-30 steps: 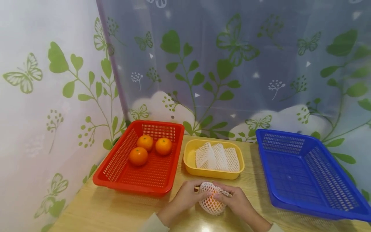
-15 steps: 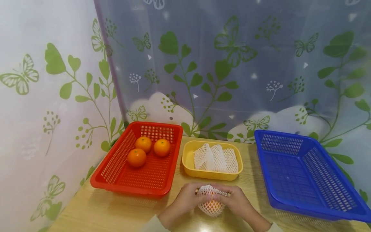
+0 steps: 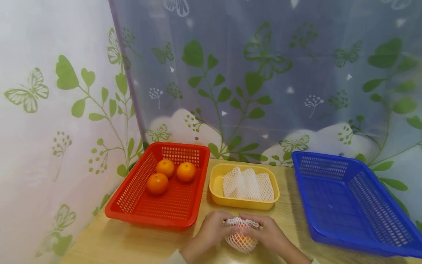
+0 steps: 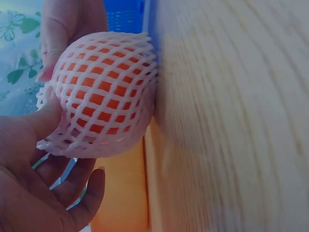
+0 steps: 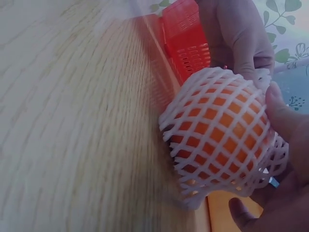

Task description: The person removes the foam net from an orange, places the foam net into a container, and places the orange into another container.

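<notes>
Both hands hold an orange [image 5: 211,113] wrapped in a white foam net sleeve [image 4: 106,92] at the front of the table. In the head view, my left hand [image 3: 212,231] pinches the net's upper edge from the left, thumb toward me and fingers behind. Opposite it, my right hand [image 3: 270,234] pinches the same edge from the right. The orange's skin shows through the mesh, and its underside sits right at the tabletop in the left wrist view. Just beyond the hands is a yellow tray [image 3: 244,203] with several flat foam nets [image 3: 248,185].
At the left, a red basket [image 3: 151,220] contains 3 bare oranges [image 3: 157,184]. A blue basket [image 3: 333,205] stands at the right, slightly angled. Patterned curtains [image 3: 204,73] hang behind and along the left side of the wooden table [image 3: 108,242].
The net's upper edge has come lower and more level between the two hands. Both hands keep their grip. The head view has tipped slightly, so the scene sits a little lower.
</notes>
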The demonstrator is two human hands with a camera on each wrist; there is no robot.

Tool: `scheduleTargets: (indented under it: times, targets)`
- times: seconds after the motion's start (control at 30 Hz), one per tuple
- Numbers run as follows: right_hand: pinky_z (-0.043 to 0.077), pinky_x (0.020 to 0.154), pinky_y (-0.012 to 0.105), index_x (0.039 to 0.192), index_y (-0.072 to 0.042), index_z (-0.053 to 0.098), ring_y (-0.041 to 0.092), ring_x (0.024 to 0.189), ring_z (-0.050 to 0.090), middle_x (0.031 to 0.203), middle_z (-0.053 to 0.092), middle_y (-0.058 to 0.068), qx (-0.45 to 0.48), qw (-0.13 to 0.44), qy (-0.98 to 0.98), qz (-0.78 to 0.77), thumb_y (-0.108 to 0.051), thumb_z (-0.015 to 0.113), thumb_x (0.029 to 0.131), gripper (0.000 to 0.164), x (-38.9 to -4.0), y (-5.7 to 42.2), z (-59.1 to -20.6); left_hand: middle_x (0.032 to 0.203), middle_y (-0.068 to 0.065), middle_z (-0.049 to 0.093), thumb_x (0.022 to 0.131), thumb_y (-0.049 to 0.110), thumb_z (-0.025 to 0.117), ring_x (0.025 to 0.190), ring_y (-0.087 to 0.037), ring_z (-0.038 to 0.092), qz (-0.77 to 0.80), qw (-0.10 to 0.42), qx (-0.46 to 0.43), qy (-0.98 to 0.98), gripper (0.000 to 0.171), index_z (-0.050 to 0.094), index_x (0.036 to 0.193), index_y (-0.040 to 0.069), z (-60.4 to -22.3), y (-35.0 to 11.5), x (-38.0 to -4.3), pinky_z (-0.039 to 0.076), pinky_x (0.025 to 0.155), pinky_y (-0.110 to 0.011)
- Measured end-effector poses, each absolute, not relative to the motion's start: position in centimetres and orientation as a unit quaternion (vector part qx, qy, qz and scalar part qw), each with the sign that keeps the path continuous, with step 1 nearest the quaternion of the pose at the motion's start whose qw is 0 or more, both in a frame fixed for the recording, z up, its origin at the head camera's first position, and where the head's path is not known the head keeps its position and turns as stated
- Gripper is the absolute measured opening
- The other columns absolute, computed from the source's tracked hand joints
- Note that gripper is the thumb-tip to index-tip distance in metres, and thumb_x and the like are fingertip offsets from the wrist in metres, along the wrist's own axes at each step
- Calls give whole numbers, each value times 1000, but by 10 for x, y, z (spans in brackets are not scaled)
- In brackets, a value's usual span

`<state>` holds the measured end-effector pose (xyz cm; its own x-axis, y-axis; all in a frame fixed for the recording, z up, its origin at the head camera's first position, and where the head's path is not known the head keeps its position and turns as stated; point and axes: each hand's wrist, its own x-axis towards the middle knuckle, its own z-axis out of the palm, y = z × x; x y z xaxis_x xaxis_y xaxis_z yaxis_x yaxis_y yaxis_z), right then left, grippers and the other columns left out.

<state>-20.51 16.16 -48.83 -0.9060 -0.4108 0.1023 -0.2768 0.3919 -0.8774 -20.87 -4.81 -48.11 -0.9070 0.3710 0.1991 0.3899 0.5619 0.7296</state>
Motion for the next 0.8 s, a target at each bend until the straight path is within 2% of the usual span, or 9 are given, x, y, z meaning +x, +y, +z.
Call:
scheduleTargets:
  times: [0.23,0.4,0.47,0.53,0.63,0.8]
  targets:
    - [31,105,62,145,0,41,43,135,36,146,44,20,-227,95,832,-497,-29,73,86,74,-206,165,-484,91,7,74,77,26,82,84,-3,65,-401,26,-203,-893,19,79,93,16,-480,-49,-205,52,75,-24]
    - [43,100,53,138,6,48,46,129,42,141,45,30,-237,123,814,-516,-25,71,88,63,-208,166,-485,84,8,73,76,23,82,78,-2,64,-412,28,-185,-892,15,79,88,14,-481,-50,-206,51,71,-23]
    - [47,95,49,135,6,52,44,127,45,139,47,30,-232,130,812,-519,-26,71,89,59,-208,166,-486,82,9,72,77,23,82,75,-1,62,-417,26,-182,-890,13,78,85,14,-482,-51,-206,50,69,-22]
    - [47,96,50,134,4,54,43,127,45,138,50,26,-223,128,817,-516,-28,71,88,58,-207,166,-487,80,10,72,77,23,82,74,0,62,-426,21,-181,-886,12,78,84,14,-483,-52,-207,50,68,-22]
    - [44,98,53,131,1,58,41,126,48,133,56,21,-213,107,830,-504,-30,72,87,56,-205,165,-487,81,10,72,79,24,81,74,0,61,-434,12,-193,-880,12,77,85,14,-483,-53,-206,50,68,-21]
    - [43,98,56,123,-3,66,40,120,54,123,65,14,-202,47,856,-474,-31,74,84,48,-201,165,-483,90,10,72,83,28,76,81,1,63,-423,-5,-236,-875,18,77,96,16,-483,-53,-208,51,74,-21]
